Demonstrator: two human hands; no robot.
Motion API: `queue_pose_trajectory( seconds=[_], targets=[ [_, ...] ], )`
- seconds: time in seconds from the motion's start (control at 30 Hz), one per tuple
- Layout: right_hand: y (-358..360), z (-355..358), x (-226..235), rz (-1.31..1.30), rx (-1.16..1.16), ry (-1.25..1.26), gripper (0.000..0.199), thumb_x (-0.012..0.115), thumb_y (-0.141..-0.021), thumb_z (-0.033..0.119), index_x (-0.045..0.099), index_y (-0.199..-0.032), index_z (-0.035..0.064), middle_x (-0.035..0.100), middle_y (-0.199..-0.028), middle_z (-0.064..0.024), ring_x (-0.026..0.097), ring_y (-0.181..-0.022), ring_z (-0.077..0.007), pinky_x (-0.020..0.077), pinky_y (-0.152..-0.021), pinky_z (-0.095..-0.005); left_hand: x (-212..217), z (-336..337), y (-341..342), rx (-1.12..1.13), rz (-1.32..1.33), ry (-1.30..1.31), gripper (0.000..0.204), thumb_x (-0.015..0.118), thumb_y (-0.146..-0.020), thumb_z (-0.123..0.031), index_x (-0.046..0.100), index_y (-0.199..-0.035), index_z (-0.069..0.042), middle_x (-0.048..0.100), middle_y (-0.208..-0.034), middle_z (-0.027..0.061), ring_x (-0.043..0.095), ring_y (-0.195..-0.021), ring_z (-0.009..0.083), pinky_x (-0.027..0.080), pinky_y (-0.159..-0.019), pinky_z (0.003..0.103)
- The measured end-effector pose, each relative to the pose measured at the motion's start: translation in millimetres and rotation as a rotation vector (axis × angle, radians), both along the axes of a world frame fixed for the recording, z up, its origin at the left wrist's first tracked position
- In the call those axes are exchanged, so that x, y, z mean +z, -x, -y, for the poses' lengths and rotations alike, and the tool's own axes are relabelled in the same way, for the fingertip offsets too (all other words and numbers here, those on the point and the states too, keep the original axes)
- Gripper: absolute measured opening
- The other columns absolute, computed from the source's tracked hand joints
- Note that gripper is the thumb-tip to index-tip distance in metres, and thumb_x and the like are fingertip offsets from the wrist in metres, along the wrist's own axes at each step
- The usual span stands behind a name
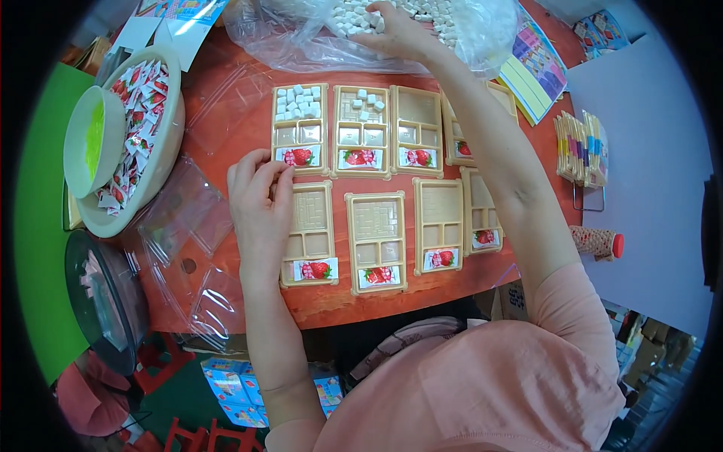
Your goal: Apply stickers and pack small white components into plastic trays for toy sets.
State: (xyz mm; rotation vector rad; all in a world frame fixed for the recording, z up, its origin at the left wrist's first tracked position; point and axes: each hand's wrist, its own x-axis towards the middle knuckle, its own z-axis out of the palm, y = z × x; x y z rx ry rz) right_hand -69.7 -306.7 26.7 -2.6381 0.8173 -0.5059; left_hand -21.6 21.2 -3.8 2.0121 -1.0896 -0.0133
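My right hand [399, 34] reaches over a pile of small white cubes [350, 19] in a clear plastic bag [279, 41] at the far side; its thumb and fingers are apart. My left hand [260, 192] has bent, closed fingers at the near left corner of a beige compartment tray [324, 128]. What its fingertips grip, if anything, is hidden. That tray holds many white cubes and a strawberry-print sachet [298, 156]. The second tray [337, 143] has several cubes. Other trays, such as the front middle one [376, 218], show a sachet but no visible cubes.
On the left, a large cream basin [177, 124] holds strawberry-print sachets and a smaller bowl [71, 147]. Clear plastic covers [184, 203] lie beside a dark round container [128, 301]. Right are printed sheets [538, 68], a stack of packets [584, 147] and a red-capped jar [595, 242].
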Motion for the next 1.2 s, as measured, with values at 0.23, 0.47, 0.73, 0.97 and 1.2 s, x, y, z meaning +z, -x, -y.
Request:
queue_pose_trajectory(
  seconds=[0.23,0.47,0.73,0.97,1.2],
  targets=[
    [1.8,47.3,-16.6,-0.131,0.003,-0.053,0.043,0.063,-0.081,0.020,0.060,-0.121,0.0031,0.068,-0.101,-0.0262,0.067,-0.098,-0.0352,0.0522,-0.085,-0.0431,0.5,3.9,2.8,-0.006,-0.054,0.016,0.012,0.069,-0.084,-0.004,0.068,-0.094,0.003,0.062,-0.109,0.0118,0.056,-0.104,0.0270,0.050,-0.083,0.036],
    [16.2,5.5,35.8,-0.174,-0.140,-0.543,0.023,0.055,-0.085,0.006,0.065,-0.105,0.0024,0.068,-0.076,-0.0138,0.067,-0.067,-0.0207,0.0525,-0.057,-0.0330,0.6,-2.4,1.3,0.009,-0.071,0.000,0.012,0.069,-0.084,-0.004,0.068,-0.094,0.003,0.062,-0.108,0.0113,0.056,-0.103,0.0270,0.050,-0.082,0.036],
    [62.0,2.5,12.6,0.478,0.508,-0.358,0.018,0.068,-0.086,0.018,0.068,-0.095,0.0023,0.069,-0.077,-0.0113,0.066,-0.071,-0.0160,0.0527,-0.065,-0.0319,-1.6,2.4,0.0,-0.012,-0.048,0.016,0.011,0.070,-0.084,-0.005,0.068,-0.092,0.002,0.062,-0.106,0.0099,0.057,-0.101,0.0267,0.051,-0.081,0.036],
    [58.4,-75.4,-1.2,-0.131,0.522,-0.109,0.026,0.065,-0.091,0.016,0.063,-0.115,0.0055,0.062,-0.100,-0.0118,0.062,-0.093,-0.0262,0.0504,-0.082,-0.0375,-2.4,1.8,1.3,-0.005,-0.046,0.018,0.010,0.070,-0.084,-0.005,0.069,-0.092,0.002,0.063,-0.104,0.0092,0.057,-0.099,0.0262,0.051,-0.080,0.036],
    [74.6,-77.8,3.8,-0.085,0.509,-0.103,0.033,0.064,-0.092,0.016,0.059,-0.124,0.0083,0.061,-0.104,-0.0101,0.062,-0.092,-0.0229,0.0507,-0.081,-0.0345,-6.3,0.8,-0.6,-0.011,-0.013,0.033,0.011,0.070,-0.083,-0.005,0.069,-0.092,0.001,0.063,-0.104,0.0091,0.057,-0.099,0.0261,0.051,-0.081,0.035]
  ],
)
